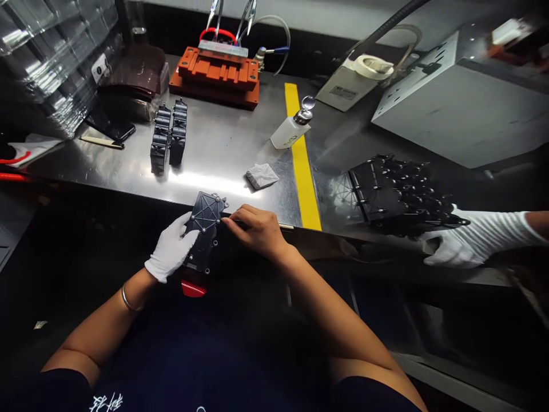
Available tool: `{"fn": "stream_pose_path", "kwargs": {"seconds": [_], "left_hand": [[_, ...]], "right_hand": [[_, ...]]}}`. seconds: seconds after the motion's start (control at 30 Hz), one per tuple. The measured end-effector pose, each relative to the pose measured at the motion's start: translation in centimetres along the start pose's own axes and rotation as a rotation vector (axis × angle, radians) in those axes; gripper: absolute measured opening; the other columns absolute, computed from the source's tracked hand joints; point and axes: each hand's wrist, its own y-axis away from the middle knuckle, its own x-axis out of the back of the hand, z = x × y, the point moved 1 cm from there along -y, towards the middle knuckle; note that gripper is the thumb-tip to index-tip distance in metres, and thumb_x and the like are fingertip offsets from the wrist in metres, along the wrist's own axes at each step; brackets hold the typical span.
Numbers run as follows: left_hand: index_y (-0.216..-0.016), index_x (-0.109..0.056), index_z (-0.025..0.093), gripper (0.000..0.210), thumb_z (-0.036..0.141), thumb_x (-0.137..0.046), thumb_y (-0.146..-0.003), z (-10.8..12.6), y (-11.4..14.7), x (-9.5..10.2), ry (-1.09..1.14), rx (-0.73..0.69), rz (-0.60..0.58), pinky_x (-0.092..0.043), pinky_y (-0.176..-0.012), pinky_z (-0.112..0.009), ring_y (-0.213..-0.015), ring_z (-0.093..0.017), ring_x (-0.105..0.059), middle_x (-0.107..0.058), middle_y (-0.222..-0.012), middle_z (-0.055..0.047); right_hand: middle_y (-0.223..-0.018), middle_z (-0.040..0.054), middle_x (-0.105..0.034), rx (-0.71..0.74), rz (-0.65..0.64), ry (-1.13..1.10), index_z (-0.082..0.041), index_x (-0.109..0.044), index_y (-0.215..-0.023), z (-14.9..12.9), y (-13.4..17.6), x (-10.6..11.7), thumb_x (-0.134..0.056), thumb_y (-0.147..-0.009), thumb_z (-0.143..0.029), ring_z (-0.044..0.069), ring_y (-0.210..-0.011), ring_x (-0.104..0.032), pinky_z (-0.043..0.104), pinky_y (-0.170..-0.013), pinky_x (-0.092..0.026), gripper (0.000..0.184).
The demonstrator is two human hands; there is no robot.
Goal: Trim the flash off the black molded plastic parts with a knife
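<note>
The black part (206, 212) is at frame centre, at the near edge of the surface (223, 137). The left hand (171, 249), gloved, grasps its left side. The right hand (261, 230), bare, has thumb and forefinger together at its right side; whether they grip anything cannot be told. A cloth (262, 175) and bottle (287, 134) are at upper centre.

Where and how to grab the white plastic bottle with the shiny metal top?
Probably around the white plastic bottle's body, below the shiny metal top, from the wearer's near right. It stands on its base with its sides exposed, and the folded white cloth lies nearer and to the left.
</note>
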Motion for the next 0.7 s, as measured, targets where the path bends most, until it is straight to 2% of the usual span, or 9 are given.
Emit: {"fn": "stream_pose_path", "kwargs": {"seconds": [0.37,0.7], "left_hand": [[-0.132,-0.052,0.02,0.052,0.031,-0.062,-0.082,-0.31,-0.26,0.06,-0.051,-0.016,0.015,-0.055,-0.075,-0.029,-0.086,-0.02,-0.068,-0.072,-0.094,-0.006],[-0.131,-0.052,0.02,0.053,0.031,-0.064,-0.081,-0.84,-0.47,0.14,-0.025,-0.026,0.032,-0.055,-0.081,-0.03,-0.091,-0.021,-0.068,-0.072,-0.101,-0.007]], "right_hand": [[-0.062,0.0015,-0.063,0.01,0.16,-0.027,-0.018,-0.062,-0.066,-0.26,0.84,-0.57,-0.055,-0.089,-0.033,0.01,-0.054,-0.055,0.023,-0.051,-0.034,0.028],[-0.063,0.0022,-0.063,-0.044,0.168,-0.069,-0.017,-0.063,-0.068,0.04,1.04,-0.86,-0.056,-0.088,-0.035,0.01,-0.054,-0.055,0.023,-0.052,-0.035,0.028]]}}
